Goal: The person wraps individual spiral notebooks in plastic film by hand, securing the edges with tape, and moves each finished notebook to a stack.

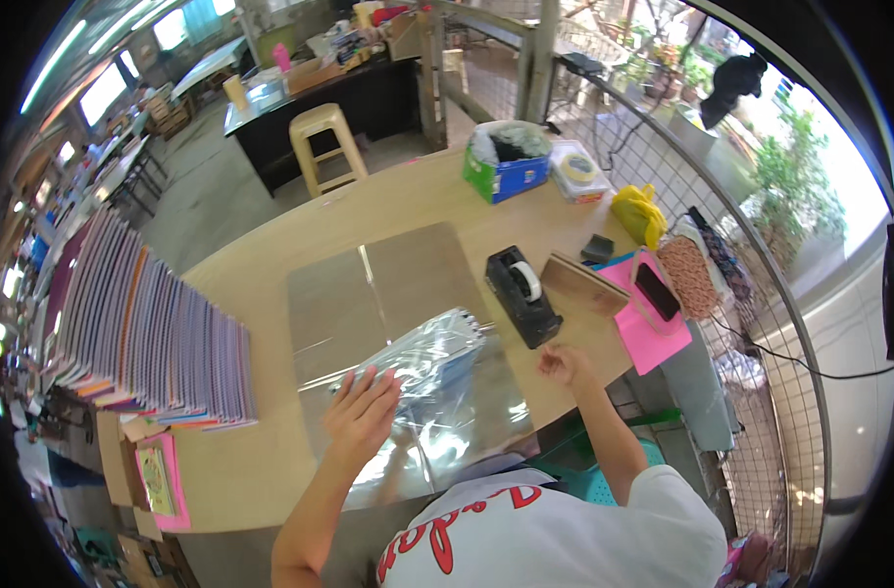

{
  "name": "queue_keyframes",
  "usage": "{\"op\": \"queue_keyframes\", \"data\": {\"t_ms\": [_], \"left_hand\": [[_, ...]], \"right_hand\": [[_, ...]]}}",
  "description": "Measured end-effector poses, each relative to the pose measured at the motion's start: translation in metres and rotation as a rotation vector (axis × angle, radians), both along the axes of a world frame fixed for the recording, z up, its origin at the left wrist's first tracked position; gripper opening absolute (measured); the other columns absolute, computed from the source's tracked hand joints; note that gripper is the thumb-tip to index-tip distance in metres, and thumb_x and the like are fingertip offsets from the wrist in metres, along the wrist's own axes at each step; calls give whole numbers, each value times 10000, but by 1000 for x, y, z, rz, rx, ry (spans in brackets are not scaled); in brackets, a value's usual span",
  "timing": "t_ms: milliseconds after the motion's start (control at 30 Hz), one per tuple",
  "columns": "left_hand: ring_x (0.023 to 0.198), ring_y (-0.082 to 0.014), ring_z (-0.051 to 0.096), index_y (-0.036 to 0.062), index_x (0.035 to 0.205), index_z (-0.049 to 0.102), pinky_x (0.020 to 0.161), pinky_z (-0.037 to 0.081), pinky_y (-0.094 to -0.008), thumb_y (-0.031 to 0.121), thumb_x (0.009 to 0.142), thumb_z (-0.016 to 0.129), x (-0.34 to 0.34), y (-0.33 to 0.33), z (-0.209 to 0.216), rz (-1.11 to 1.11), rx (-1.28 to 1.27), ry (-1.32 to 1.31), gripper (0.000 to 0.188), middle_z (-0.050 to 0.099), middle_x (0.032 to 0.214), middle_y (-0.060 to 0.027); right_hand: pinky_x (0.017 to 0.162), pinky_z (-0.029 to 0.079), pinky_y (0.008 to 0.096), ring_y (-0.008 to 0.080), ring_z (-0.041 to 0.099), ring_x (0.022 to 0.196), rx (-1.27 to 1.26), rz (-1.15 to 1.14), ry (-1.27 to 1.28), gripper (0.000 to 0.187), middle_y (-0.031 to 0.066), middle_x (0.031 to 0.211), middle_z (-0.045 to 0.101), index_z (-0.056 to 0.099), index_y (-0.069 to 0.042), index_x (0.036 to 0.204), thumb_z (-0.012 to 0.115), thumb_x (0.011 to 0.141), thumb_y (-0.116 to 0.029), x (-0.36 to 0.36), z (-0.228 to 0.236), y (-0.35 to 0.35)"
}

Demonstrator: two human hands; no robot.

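Note:
A spiral notebook (445,345) lies inside shiny clear plastic, tilted across a flat grey-brown sheet (420,263) on the table. My left hand (361,414) rests with straight fingers on the left end of the wrapped notebook, pressing on the plastic. Just below the near end of a black tape dispenser (521,302) is my right hand (565,366), its fingers curled together. Whatever they may hold is too small to make out. The dispenser carries a roll of clear tape (527,280).
A tall stack of spiral notebooks (163,323) stands at the table's left. On the right are a cardboard piece (584,282), a phone (657,291) on a pink folder (653,343), and a yellow bag (640,216). Farther back sit a blue-green box (511,176) and a boxed tape roll (578,169).

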State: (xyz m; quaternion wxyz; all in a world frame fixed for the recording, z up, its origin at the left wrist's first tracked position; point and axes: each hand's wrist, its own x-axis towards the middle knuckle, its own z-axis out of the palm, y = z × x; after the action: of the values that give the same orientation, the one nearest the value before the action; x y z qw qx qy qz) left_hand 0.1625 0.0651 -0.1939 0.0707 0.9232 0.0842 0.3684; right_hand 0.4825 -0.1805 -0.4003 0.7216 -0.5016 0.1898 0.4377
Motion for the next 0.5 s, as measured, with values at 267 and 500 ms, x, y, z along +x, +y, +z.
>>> {"op": "queue_keyframes", "data": {"t_ms": [267,500], "left_hand": [[1086,-214,669,134,1020,745,1007,474,-413,89,758,786,-9,7,-13,1,7,-20,270,717,1126,-12],[1100,-218,662,140,1040,740,1019,461,-417,94,756,782,-5,13,-23,12,29,-48,291,711,1147,-12]], "right_hand": [[494,402,248,96,517,525,220,366,-726,236,15,620,586,634,-14,759,694,906,-188,-164,230,87],[470,352,255,48,455,511,-103,665,-954,305,-1,568,565,635,16,712,707,905,-210,-192,173,72]]}}
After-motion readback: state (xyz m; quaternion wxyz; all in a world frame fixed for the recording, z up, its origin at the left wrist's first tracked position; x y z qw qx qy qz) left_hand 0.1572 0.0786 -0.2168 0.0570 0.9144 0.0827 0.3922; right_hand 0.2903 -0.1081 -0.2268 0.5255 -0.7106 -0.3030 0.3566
